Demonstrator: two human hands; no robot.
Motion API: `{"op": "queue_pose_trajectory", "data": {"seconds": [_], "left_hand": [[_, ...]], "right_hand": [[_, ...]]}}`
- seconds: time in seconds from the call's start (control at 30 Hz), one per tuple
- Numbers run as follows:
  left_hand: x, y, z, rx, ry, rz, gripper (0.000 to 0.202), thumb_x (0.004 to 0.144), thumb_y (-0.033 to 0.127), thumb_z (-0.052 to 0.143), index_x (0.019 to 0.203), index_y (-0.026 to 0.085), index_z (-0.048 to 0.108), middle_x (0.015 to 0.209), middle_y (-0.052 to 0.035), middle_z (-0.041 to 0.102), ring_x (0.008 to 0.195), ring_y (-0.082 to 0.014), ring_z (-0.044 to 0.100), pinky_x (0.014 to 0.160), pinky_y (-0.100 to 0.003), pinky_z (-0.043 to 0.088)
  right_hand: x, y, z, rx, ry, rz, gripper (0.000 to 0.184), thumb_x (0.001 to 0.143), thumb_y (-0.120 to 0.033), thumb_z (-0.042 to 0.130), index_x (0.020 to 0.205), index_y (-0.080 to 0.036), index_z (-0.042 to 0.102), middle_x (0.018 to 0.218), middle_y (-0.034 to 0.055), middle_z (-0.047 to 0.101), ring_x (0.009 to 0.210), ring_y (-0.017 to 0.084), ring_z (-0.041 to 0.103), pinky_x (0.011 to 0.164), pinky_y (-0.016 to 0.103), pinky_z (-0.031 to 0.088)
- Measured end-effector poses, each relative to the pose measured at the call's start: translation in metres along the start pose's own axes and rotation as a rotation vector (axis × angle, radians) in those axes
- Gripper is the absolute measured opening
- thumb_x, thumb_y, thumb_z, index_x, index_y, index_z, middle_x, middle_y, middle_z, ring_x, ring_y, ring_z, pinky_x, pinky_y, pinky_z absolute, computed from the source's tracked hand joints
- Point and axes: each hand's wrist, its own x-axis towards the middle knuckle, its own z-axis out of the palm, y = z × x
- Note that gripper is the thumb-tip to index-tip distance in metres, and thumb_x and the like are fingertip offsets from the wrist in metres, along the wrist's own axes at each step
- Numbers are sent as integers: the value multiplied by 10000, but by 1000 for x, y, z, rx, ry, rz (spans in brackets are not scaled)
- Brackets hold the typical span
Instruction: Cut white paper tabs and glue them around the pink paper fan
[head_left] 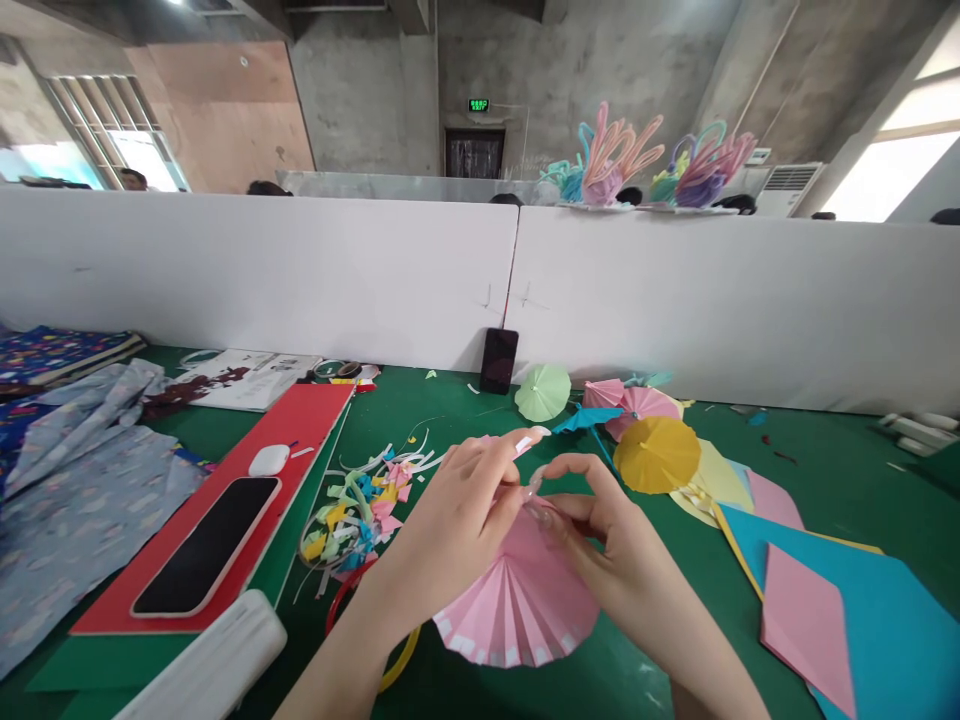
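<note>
Head view: left hand (471,512) and right hand (606,522) pinch pink paper (517,605) at its gathered top; likely light, easily creased, best held there.

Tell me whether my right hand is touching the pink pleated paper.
Touching. The head view shows the right hand with its thumb and fingertips closed on the gathered top of the pink pleated paper.

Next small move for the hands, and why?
Probably pinch the pleats tighter at the top of the pink paper: the folds converge there, where the fingers of the left hand and right hand meet, while the lower edge fans wide.
</note>
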Motion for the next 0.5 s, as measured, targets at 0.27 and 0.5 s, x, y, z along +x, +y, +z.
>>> {"op": "queue_pose_trajectory", "data": {"seconds": [0.27, 0.5], "left_hand": [[4, -5, -8, -105, 100, -50, 249, 966, 247, 393, 1208, 294, 431, 1008, -13, 563, 1068, -159, 501, 912, -294, 435], [-7, 10, -27, -132, 124, -85, 476, 997, 344, 176, 735, 237, 558, 1038, -36, 532, 1076, -164, 504, 915, -301, 460]], "right_hand": [[7, 4, -4, -142, -52, -53, 256, 932, -306, 456, 884, -187, 678, 743, 27, 673, 741, 191, 627, 619, 258, 488], [6, 4, -4, -51, -78, 3, 280, 950, -309, 445, 1027, -198, 691, 801, 23, 688, 804, 192, 640, 681, 268, 505]]}}
